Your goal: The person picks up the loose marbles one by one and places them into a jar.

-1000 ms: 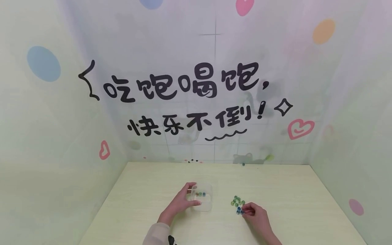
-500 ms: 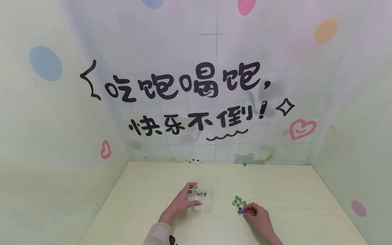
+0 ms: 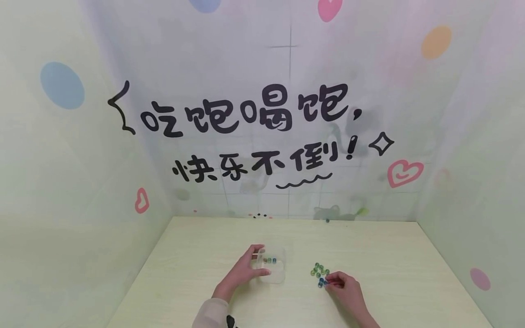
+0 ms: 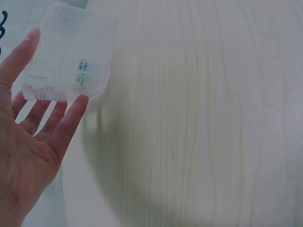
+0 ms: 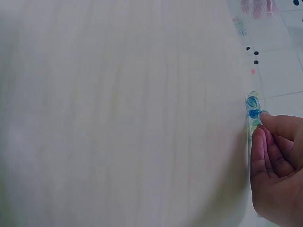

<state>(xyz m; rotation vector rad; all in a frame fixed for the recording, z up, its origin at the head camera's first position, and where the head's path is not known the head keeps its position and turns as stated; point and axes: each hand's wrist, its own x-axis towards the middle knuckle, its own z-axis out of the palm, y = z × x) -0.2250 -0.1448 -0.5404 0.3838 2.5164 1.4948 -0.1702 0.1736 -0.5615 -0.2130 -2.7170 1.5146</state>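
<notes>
A clear plastic box (image 3: 277,276) stands on the table left of centre, with my left hand (image 3: 244,272) spread around its left side, thumb in front and fingers behind. In the left wrist view a short row of three marbles, with green (image 4: 81,78) and blue (image 4: 83,65) ones among them, shows through its wall. To the right, my right hand (image 3: 346,288) pinches a blue marble (image 3: 326,283) between thumb and fingertips, low at the table. Beside it lie other blue marbles (image 3: 321,284), and just behind them a loose cluster of green marbles (image 3: 317,265).
The pale wood table (image 3: 205,246) is walled by printed cloth on the back and both sides. A small dark blue ball (image 3: 327,220) lies at the table's back edge. Bare tabletop separates the box from the marble cluster.
The head view has shifted slightly. Both hands, the box and the marbles keep their places relative to one another.
</notes>
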